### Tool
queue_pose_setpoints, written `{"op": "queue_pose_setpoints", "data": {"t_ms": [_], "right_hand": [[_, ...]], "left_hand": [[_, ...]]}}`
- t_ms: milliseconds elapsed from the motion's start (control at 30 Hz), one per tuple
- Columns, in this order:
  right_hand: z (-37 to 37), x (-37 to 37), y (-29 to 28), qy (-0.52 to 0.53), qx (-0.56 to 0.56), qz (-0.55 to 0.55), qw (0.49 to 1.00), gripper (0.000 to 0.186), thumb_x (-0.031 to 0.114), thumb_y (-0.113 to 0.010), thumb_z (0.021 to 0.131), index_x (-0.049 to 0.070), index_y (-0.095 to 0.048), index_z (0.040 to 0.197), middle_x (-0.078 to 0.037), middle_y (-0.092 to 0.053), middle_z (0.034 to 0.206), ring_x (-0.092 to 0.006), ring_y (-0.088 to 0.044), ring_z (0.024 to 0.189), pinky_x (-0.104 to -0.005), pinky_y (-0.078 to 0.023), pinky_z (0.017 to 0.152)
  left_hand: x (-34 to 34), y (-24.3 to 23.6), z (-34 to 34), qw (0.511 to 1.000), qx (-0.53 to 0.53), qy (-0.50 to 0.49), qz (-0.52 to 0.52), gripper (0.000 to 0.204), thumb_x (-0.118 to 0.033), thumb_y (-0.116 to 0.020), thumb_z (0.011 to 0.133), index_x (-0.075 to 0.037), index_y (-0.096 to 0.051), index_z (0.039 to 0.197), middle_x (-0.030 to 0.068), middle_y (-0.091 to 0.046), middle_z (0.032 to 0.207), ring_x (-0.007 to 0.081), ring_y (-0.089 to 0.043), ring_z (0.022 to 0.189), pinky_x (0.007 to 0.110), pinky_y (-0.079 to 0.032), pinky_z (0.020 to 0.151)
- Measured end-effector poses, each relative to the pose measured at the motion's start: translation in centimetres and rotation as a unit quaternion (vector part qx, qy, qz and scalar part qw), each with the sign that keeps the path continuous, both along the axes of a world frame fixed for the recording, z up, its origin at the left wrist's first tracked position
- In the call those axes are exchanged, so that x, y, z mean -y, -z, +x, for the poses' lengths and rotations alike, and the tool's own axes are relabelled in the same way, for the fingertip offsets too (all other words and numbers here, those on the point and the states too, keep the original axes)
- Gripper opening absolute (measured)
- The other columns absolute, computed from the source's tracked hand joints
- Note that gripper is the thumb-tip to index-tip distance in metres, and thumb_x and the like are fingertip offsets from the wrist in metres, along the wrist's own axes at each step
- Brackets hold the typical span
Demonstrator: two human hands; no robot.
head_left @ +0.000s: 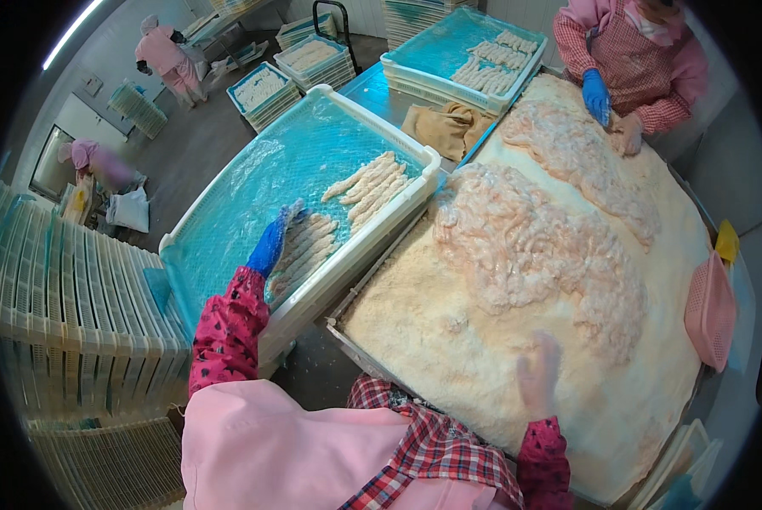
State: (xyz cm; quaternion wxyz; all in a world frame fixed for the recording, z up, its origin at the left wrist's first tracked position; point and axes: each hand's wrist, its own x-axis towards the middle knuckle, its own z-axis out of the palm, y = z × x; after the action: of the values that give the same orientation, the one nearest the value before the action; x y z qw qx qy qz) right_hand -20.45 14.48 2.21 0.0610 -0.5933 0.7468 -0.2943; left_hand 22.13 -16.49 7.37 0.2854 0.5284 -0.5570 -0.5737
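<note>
My left hand (270,241), in a blue glove dusted with crumbs, rests on a blue mesh-lined white tray (219,217). Its stretched fingers lie at the upper end of a row of breaded meat strips (304,251). A second row of breaded strips (370,189) lies farther right on that tray. Over the bed of pale breadcrumbs (415,319) is my right hand (540,374), in a thin pale glove and slightly blurred, thumb apart from the fingers and nothing seen in it. Beyond it spreads a heap of raw pale-pink meat strips (526,238).
Across the crumb table a co-worker's blue-gloved hand (596,98) is near more raw meat. Another tray stack (462,68) stands at the back beside a brown cloth (445,127). Stacked trays (83,314) fill the left side. A pink basket (711,313) sits at the right edge.
</note>
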Motion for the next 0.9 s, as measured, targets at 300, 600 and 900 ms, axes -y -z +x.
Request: {"op": "queue_pose_setpoints", "data": {"t_ms": [300,600,900], "right_hand": [[-4.7,-4.4,2.1,0.3,0.175,-0.084,0.934,0.031,-0.001,-0.049,0.082,0.0,-0.056,0.113,-0.019,-0.052,0.119,-0.032,-0.048,0.113,-0.0377,-0.038,0.097],[-4.5,-6.7,4.0,0.22,0.141,-0.094,0.961,0.03,0.002,-0.052,0.08,0.002,-0.058,0.109,-0.016,-0.055,0.111,-0.0335,-0.049,0.108,-0.0416,-0.037,0.096],[-3.3,-7.6,2.2,0.166,0.118,-0.045,0.978,0.032,0.0,-0.055,0.074,0.002,-0.06,0.106,-0.012,-0.057,0.11,-0.0251,-0.055,0.103,-0.0351,-0.044,0.087]], "left_hand": [[-0.9,-3.0,7.8,0.985,0.113,0.08,0.101,0.056,-0.045,-0.038,0.095,-0.009,-0.037,0.138,0.0105,-0.041,0.137,0.0215,-0.04,0.124,0.039,-0.03,0.104],[-11.9,1.6,-12.1,0.924,0.061,0.246,-0.285,0.059,-0.017,-0.065,0.083,-0.004,-0.04,0.134,0.016,-0.046,0.132,0.0268,-0.045,0.12,0.036,-0.035,0.101],[-18.3,7.0,-26.6,0.933,-0.112,0.341,0.035,0.053,-0.011,-0.063,0.084,-0.013,-0.044,0.133,0.0112,-0.051,0.129,0.0221,-0.053,0.112,0.032,-0.043,0.091]]}}
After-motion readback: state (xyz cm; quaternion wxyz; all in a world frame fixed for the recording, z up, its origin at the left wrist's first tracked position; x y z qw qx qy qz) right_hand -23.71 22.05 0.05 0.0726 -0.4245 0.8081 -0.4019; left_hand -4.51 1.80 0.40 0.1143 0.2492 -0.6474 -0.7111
